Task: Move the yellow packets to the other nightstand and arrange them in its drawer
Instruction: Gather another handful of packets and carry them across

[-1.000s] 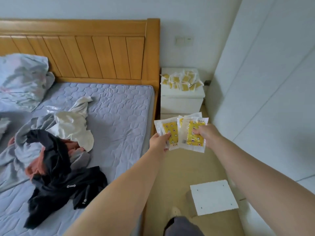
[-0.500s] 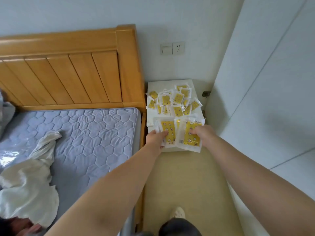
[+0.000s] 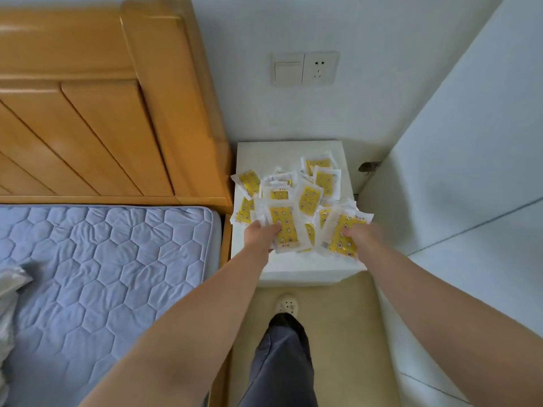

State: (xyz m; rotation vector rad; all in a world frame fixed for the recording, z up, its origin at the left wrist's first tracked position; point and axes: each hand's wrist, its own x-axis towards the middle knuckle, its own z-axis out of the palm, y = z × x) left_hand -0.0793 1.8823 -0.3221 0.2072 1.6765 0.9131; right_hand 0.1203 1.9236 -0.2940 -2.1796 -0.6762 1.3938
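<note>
The left hand point(image 3: 260, 235) and right hand point(image 3: 360, 235) each pinch yellow packets point(image 3: 283, 227) between curled fingers above the nightstand point(image 3: 293, 265). Beyond them, a loose pile point(image 3: 308, 195) reaches the left edge, so a careless drop could nudge some off.

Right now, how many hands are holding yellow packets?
2. The left hand grips a bunch of yellow packets over the front left of the white nightstand; the right hand grips a second bunch over its front right. Loose packets lie on top.

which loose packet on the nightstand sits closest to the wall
The yellow packet at the back right; all the others lie farther forward, toward the front edge.
</note>
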